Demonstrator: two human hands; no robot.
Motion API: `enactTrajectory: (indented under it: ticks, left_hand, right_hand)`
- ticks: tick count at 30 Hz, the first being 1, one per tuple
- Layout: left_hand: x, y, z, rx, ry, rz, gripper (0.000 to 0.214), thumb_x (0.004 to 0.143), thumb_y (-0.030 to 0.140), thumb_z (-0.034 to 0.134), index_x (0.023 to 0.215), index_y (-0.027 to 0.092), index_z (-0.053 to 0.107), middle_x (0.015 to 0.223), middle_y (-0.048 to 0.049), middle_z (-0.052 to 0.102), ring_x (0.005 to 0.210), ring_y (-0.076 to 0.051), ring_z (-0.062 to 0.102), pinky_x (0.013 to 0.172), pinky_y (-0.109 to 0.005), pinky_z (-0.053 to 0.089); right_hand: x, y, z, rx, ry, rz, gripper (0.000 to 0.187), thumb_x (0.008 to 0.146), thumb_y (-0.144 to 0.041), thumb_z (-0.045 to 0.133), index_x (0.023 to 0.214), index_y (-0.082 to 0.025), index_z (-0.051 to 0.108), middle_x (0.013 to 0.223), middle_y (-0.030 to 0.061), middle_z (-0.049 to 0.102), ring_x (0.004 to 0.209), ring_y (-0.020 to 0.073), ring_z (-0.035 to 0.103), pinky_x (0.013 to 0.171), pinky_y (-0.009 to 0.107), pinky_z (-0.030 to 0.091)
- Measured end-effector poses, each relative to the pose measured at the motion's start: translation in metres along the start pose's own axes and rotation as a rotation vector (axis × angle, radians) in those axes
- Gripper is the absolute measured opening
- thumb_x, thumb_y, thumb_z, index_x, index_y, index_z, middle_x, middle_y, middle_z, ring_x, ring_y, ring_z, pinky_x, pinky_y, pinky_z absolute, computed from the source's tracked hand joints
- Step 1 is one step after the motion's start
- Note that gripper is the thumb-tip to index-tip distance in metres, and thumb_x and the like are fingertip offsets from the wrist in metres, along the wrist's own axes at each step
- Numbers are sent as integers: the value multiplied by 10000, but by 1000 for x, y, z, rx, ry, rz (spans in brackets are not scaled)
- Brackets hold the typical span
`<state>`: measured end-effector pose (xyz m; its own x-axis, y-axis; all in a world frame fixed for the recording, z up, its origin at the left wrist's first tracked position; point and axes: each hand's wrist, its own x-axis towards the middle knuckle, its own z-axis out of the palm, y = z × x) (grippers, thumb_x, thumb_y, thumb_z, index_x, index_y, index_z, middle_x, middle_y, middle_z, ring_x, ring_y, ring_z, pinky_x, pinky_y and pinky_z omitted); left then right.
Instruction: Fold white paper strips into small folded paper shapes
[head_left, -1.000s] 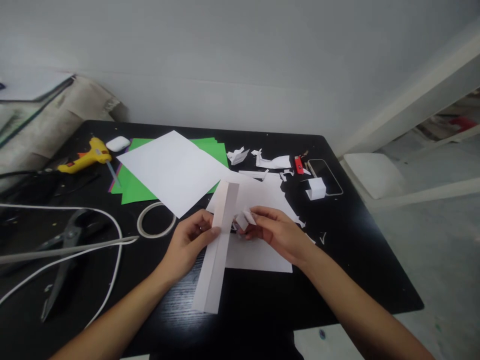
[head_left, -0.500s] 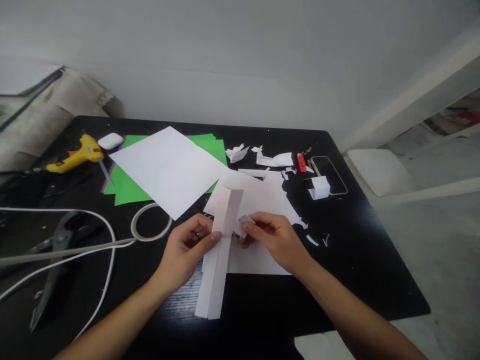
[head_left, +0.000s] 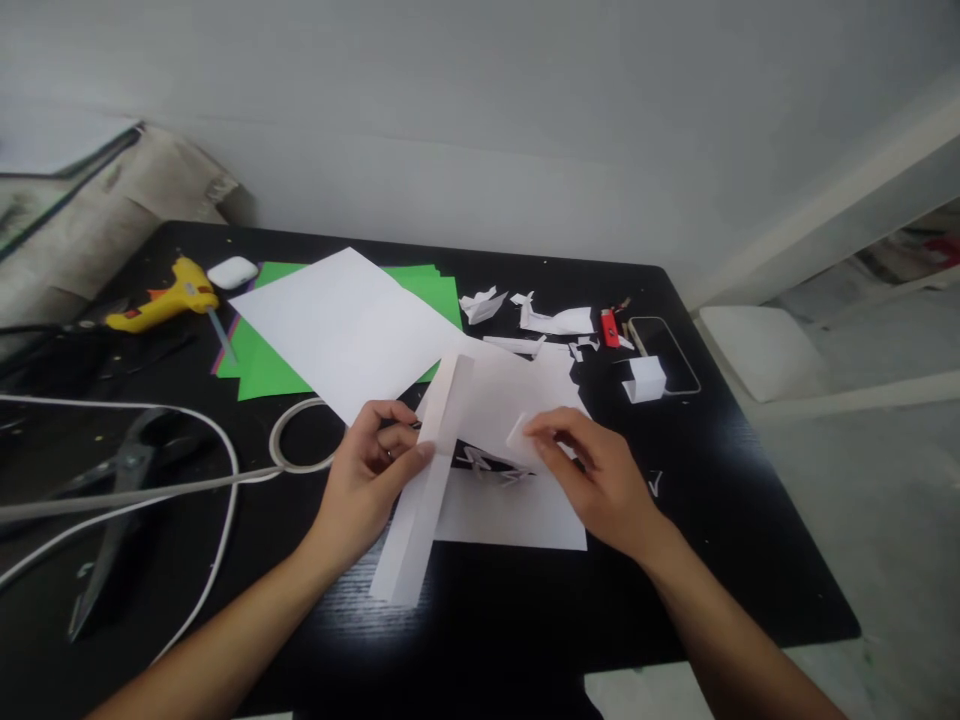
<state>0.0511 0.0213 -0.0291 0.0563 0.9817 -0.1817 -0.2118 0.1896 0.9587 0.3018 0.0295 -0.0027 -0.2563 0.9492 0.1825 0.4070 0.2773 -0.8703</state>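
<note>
My left hand [head_left: 382, 460] is closed on a long folded strip of white paper [head_left: 424, 490], thumb on top near its middle. The strip is tilted, its lower end toward me. To the right, my right hand [head_left: 589, 470] pinches a small white paper piece [head_left: 517, 432] between thumb and fingertips, apart from the strip. Beneath both hands lie white paper sheets [head_left: 517, 520], with a dark gap and thin paper slivers [head_left: 476, 460] showing between them.
A yellow glue gun [head_left: 169, 297], a white case [head_left: 232, 272] and green sheets [head_left: 262, 375] under a white sheet [head_left: 352, 330] lie back left. Scissors [head_left: 112, 540] and a white cable [head_left: 225, 440] are left. Paper scraps [head_left: 559, 320], a red lighter [head_left: 609, 328], a folded paper piece [head_left: 646, 378] and a phone [head_left: 671, 350] lie back right.
My right hand has moved right, away from the strip, with the small paper piece in it. My left hand and the strip have shifted slightly left and up.
</note>
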Motion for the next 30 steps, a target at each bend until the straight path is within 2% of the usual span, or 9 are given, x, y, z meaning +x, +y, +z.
enactTrajectory:
  ticks: [4, 7, 9, 14, 17, 20, 24, 26, 30]
  left_hand:
    - [-1, -1, 0, 28, -10, 41, 257, 889, 275, 738, 1018, 235, 519, 692, 49, 618, 541, -93, 508, 509, -195, 381]
    - [-1, 0, 1, 72, -29, 93, 206, 899, 281, 717, 958, 226, 527, 639, 66, 530, 528, -94, 455, 499, -207, 334]
    - [0, 0, 1, 119, -27, 134, 171, 901, 273, 706, 929, 218, 546, 616, 78, 455, 528, -93, 410, 501, -211, 311]
    - [2, 1, 0, 238, -24, 190, 107, 905, 268, 686, 891, 193, 611, 658, 53, 494, 572, -99, 422, 528, -217, 328]
    - [2, 1, 0, 284, -31, 215, 87, 906, 264, 678, 889, 186, 645, 671, 44, 522, 579, -100, 439, 534, -218, 344]
    - [1, -1, -1, 294, -55, 206, 74, 928, 262, 654, 931, 189, 661, 699, 33, 557, 605, -107, 484, 549, -221, 371]
    - [-1, -7, -3, 335, -105, 178, 101, 980, 267, 597, 1021, 199, 659, 733, 21, 593, 645, -121, 549, 587, -237, 418]
    - [-2, -11, -4, 362, -126, 173, 105, 992, 266, 585, 1045, 205, 653, 726, 25, 589, 640, -121, 559, 595, -242, 428]
    - [-1, -14, -4, 357, -135, 179, 92, 993, 264, 590, 1070, 216, 603, 727, 31, 592, 648, -129, 576, 599, -244, 440]
  right_hand:
    - [-3, 3, -10, -89, -118, 1, 140, 978, -276, 638, 1084, -284, 728, 1068, 63, 731, 1001, 257, 699, 879, 421, 580]
    - [-8, 8, -3, -143, -173, 29, 481, 812, -386, 853, 1258, -317, 686, 1269, 76, 686, 1197, 320, 650, 1036, 505, 531]
    - [-11, 12, 6, -144, -170, 54, 518, 785, -389, 877, 1263, -327, 687, 1296, 71, 673, 1230, 322, 644, 1051, 502, 531]
    - [-11, 19, 5, 11, -52, 77, 244, 901, -315, 764, 1142, -307, 728, 1173, 57, 698, 882, 214, 746, 864, 405, 598]
    - [-6, 26, -19, 101, 97, 239, 385, 842, -384, 816, 1182, -248, 696, 983, 62, 748, 838, 244, 745, 834, 428, 591]
    - [-2, 35, -43, -33, 75, 417, 524, 785, -443, 840, 1228, -209, 687, 815, 63, 759, 791, 291, 730, 838, 514, 572]
    - [0, 34, -45, -416, 340, 139, 282, 826, -435, 793, 1032, -243, 763, 1170, 112, 736, 1213, 371, 623, 1064, 603, 458]
    - [0, 23, -33, -352, 409, 39, 147, 934, -378, 690, 976, -252, 752, 1089, 90, 746, 1131, 313, 666, 1045, 540, 491]
    - [2, -8, 2, 114, 98, 228, 144, 935, -342, 709, 1050, -257, 691, 945, 47, 751, 807, 221, 710, 767, 399, 590]
